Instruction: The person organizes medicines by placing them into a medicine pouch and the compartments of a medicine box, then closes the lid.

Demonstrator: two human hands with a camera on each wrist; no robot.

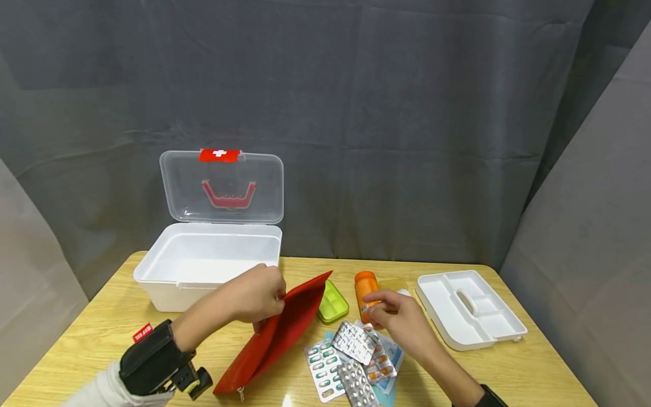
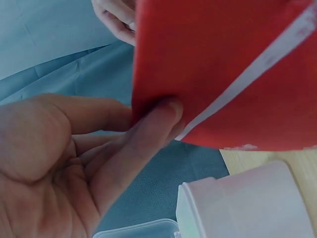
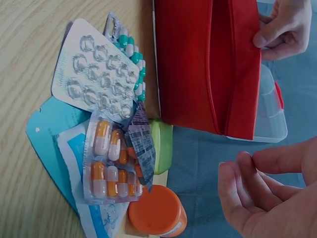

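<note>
My left hand (image 1: 259,297) pinches the edge of a red zippered pouch (image 1: 285,333), thumb on one side and fingers on the other. The pouch stands tilted on the table, its mouth gaping toward the right. Above the heap of blister packs (image 1: 354,343) hovers my right hand (image 1: 402,319), loosely curled and holding nothing. In the right wrist view its fingers are apart from the orange pill bottle (image 3: 157,210). That heap has capsule strips, silver packs and blue-and-white packets (image 3: 81,163) overlapping. A green pill case (image 1: 333,302) lies between pouch and bottle, partly hidden by the pouch.
At the back left stands a white first-aid box (image 1: 168,288) with its clear lid (image 1: 229,192) raised. A white divided tray (image 1: 480,333) with a handle lies on the right of the wooden table (image 1: 112,322). A yellowish flat item (image 1: 391,285) sits behind the right hand.
</note>
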